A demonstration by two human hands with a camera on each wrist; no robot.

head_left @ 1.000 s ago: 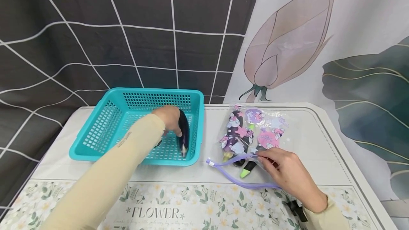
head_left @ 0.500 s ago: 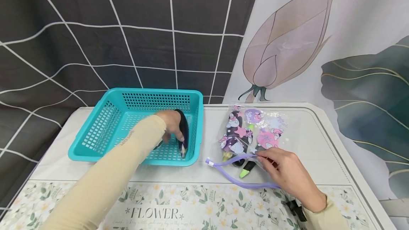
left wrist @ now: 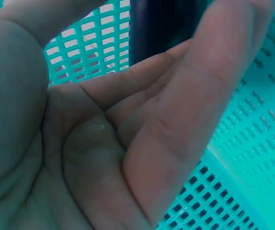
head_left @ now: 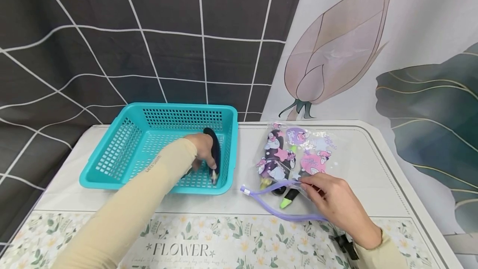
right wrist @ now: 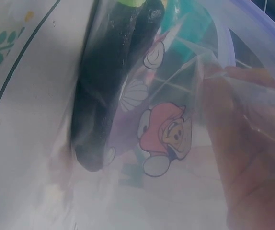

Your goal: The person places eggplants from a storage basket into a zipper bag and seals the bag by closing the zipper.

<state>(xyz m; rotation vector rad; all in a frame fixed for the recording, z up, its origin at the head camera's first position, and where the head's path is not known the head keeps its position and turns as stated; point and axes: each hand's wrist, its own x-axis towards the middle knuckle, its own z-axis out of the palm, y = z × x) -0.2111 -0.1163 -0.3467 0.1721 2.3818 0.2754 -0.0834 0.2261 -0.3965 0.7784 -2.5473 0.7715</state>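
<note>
A dark, glossy eggplant point(head_left: 215, 152) with a pale stem end lies along the right side inside the turquoise basket point(head_left: 85, 175). My left hand point(head_left: 201, 148) reaches over it from the left, fingers curled down around its middle. In the left wrist view the eggplant point(left wrist: 161, 28) shows between thumb and fingers, its lower part hidden. To the right, my right hand point(head_left: 332, 202) pinches the mouth of a clear printed zip bag point(head_left: 332, 152) with a purple slider strip point(head_left: 276, 211). Inside the bag lie several long dark things, one light green at its tip point(head_left: 286, 202).
The basket and the bag stand side by side on a white table with a floral mat point(head_left: 231, 240) along its front. A dark grid-patterned curtain point(head_left: 168, 53) and a white flower-print cloth point(head_left: 354, 53) hang right behind. A black strap point(head_left: 346, 247) sits at my right wrist.
My left hand has shifted slightly right and down along the eggplant, which has tilted a little, its far end leaning left. The right hand and the bag have stayed in place.
</note>
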